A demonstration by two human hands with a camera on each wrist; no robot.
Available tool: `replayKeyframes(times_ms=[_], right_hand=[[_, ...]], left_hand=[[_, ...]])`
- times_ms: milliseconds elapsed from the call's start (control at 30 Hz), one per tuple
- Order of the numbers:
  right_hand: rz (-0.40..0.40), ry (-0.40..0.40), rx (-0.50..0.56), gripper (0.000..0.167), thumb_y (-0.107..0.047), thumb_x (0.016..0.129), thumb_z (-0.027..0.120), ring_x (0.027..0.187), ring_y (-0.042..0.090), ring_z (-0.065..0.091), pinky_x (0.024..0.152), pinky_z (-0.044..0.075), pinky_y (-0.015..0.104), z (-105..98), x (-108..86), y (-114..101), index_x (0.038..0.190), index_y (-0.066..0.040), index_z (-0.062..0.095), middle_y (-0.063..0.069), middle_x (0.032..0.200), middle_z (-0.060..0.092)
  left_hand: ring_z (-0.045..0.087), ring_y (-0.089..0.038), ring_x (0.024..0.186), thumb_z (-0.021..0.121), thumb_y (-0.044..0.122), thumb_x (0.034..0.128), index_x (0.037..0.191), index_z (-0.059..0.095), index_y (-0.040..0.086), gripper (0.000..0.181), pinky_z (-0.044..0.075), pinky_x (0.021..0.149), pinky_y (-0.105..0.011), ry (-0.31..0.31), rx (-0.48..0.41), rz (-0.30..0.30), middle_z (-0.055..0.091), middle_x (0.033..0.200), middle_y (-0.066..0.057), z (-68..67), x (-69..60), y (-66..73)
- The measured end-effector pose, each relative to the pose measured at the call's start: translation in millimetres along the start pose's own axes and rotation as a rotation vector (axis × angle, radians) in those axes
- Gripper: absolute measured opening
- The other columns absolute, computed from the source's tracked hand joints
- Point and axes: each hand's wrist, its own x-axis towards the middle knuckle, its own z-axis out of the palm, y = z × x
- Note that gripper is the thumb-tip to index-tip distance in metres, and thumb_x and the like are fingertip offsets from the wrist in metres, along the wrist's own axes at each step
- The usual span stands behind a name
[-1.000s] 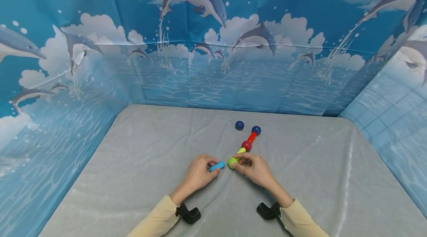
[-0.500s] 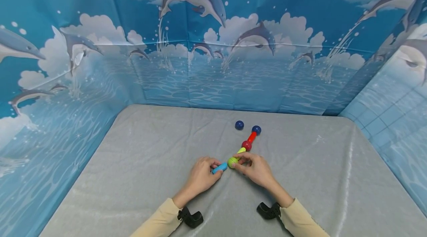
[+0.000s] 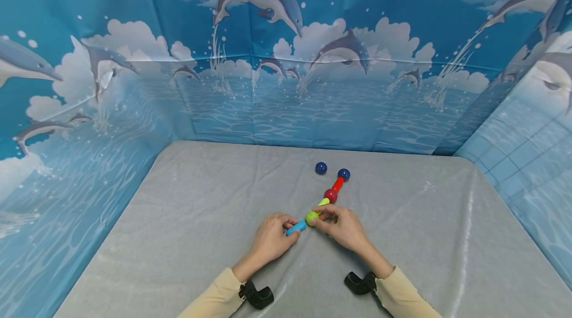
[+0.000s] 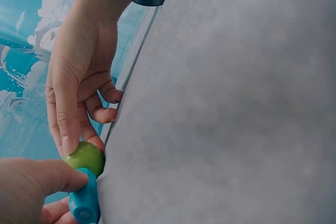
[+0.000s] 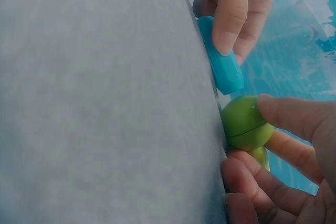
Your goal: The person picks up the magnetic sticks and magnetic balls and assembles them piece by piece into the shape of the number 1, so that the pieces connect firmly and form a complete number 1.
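Note:
Between its thumb and fingers my left hand (image 3: 273, 234) pinches a light-blue rod (image 3: 296, 228), low over the grey cloth. The rod's far end points at a green ball (image 3: 312, 218); a small gap shows between them in the right wrist view. My right hand (image 3: 343, 227) pinches that ball (image 5: 248, 123) with its thumb and fingers. From the ball a yellow-green rod (image 3: 323, 202) leads to a red ball (image 3: 330, 195), then a red rod (image 3: 338, 184) and a dark-blue ball (image 3: 343, 174), all in one line.
A loose dark-blue ball (image 3: 321, 168) lies left of the chain's far end. Grey cloth (image 3: 201, 198) covers the table. A dolphin-print curtain (image 3: 286, 99) stands behind and at both sides.
My left hand has moved a little to the right with the light-blue rod, bringing its end closer to the green ball. The right hand and the chain have stayed nearly still.

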Motion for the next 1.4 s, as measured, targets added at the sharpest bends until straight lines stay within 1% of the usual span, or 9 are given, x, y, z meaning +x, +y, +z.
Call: replayKeyframes(times_ms=[333, 533, 600, 1000, 1300, 1400], right_hand=[[0.005, -0.001, 0.005, 0.024, -0.025, 0.08, 0.078, 0.048, 0.008, 0.052, 0.045, 0.043, 0.027, 0.3, 0.2, 0.7, 0.102, -0.016, 0.072, -0.007, 0.077, 0.064], [0.004, -0.001, -0.005, 0.024, -0.025, 0.079, 0.079, 0.049, 0.009, 0.051, 0.045, 0.042, 0.027, 1.0, 0.2, 0.3, 0.101, -0.017, 0.073, -0.007, 0.077, 0.064], [0.007, -0.001, -0.005, 0.024, -0.025, 0.079, 0.079, 0.049, 0.009, 0.051, 0.045, 0.042, 0.027, 1.2, 0.1, 0.2, 0.101, -0.017, 0.073, -0.007, 0.077, 0.064], [0.017, 0.002, -0.007, 0.024, -0.026, 0.079, 0.078, 0.05, 0.009, 0.05, 0.045, 0.042, 0.027, 1.9, 0.0, 0.8, 0.101, -0.018, 0.073, -0.008, 0.077, 0.063], [0.02, -0.001, 0.004, 0.024, -0.028, 0.08, 0.078, 0.049, 0.009, 0.052, 0.045, 0.042, 0.027, 2.6, 0.2, 1.6, 0.101, -0.018, 0.072, -0.007, 0.077, 0.064], [0.015, 0.003, -0.002, 0.024, -0.028, 0.08, 0.078, 0.049, 0.009, 0.051, 0.045, 0.042, 0.026, 3.0, 0.3, 1.8, 0.101, -0.018, 0.072, -0.008, 0.077, 0.064]], left_hand=[[0.045, -0.004, 0.067, 0.074, 0.023, 0.0805, 0.093, 0.073, 0.017, 0.014, 0.038, 0.06, -0.021, -0.003, -0.009, -0.016, 0.055, 0.075, 0.012, 0.8, -0.7, 1.5], [0.045, -0.004, 0.066, 0.074, 0.02, 0.0805, 0.091, 0.073, 0.014, 0.012, 0.039, 0.059, -0.022, 0.012, -0.016, 0.015, 0.057, 0.075, 0.01, 2.7, -0.2, 1.3], [0.045, -0.004, 0.066, 0.074, 0.019, 0.0801, 0.091, 0.073, 0.014, 0.012, 0.039, 0.059, -0.022, 0.015, -0.013, 0.017, 0.056, 0.074, 0.01, 2.9, -0.1, 1.3], [0.045, -0.002, 0.064, 0.074, 0.022, 0.0793, 0.091, 0.074, 0.015, 0.014, 0.038, 0.058, -0.021, 0.019, -0.025, -0.006, 0.058, 0.074, 0.012, 4.2, -0.7, 2.0], [0.049, -0.002, 0.062, 0.075, 0.022, 0.0792, 0.089, 0.073, 0.011, 0.015, 0.04, 0.058, -0.021, 0.029, -0.043, -0.017, 0.06, 0.075, 0.009, 4.9, -1.0, 2.2], [0.05, -0.001, 0.061, 0.075, 0.022, 0.0794, 0.088, 0.074, 0.011, 0.014, 0.041, 0.056, -0.021, 0.029, -0.06, -0.01, 0.062, 0.075, 0.009, 5.6, -0.9, 1.5]])
